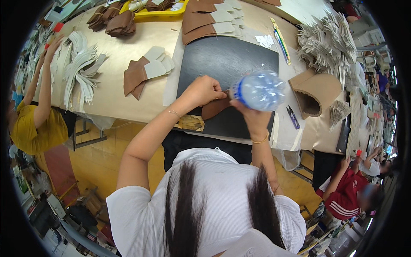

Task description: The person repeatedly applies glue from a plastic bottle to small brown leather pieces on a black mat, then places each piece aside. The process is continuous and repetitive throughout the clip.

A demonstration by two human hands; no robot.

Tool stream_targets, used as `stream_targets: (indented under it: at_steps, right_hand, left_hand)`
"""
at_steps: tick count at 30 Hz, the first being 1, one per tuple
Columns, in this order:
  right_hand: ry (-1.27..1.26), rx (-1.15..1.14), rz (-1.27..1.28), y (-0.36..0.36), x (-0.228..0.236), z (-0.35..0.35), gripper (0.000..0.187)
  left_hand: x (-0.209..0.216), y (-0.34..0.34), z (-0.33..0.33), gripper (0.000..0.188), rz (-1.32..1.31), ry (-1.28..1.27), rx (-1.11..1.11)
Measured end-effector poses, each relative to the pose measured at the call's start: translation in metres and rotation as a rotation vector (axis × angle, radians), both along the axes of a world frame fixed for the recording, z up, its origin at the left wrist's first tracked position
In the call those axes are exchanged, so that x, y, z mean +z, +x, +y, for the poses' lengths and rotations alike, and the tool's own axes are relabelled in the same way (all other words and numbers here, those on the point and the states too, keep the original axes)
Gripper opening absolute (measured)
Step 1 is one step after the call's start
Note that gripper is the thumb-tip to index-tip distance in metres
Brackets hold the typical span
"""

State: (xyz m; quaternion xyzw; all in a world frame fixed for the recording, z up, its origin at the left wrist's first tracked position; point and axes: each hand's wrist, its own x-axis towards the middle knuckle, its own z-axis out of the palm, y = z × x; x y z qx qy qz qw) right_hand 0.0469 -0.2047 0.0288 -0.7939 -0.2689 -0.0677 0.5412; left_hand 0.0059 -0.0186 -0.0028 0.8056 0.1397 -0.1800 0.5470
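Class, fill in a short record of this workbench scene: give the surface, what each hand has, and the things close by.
Surface: black rectangular mat on a tan paper-covered table
Left hand: pressing a brown leather piece onto the mat
Right hand: gripping a clear plastic bottle with a blue band
Nearby: small dark snips, curved brown cardboard form, stack of brown-and-white cut pieces
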Motion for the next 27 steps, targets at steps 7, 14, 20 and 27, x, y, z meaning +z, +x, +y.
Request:
stream_targets:
  at_steps: [7,14,20,27]
  right_hand:
    - [0.275,-0.053,0.106,0.016,-0.008,-0.003,0.05]
    - [-0.068,-0.132,0.234,0.03,-0.011,-0.02,0.058]
    - [0.449,-0.205,0.064,0.044,0.012,-0.034,0.066]
    - [0.489,-0.144,0.181,0.035,0.002,-0.048,0.081]
  left_hand:
    - [0.005,0.003,-0.002,0.028,0.029,0.037,-0.011]
    - [0.011,0.001,-0.003,0.024,0.001,0.026,-0.048]
    - [0.002,0.025,0.022,0.018,-0.406,0.112,-0.079]
    - [0.026,0.118,0.103,0.02,-0.43,0.339,-0.011]
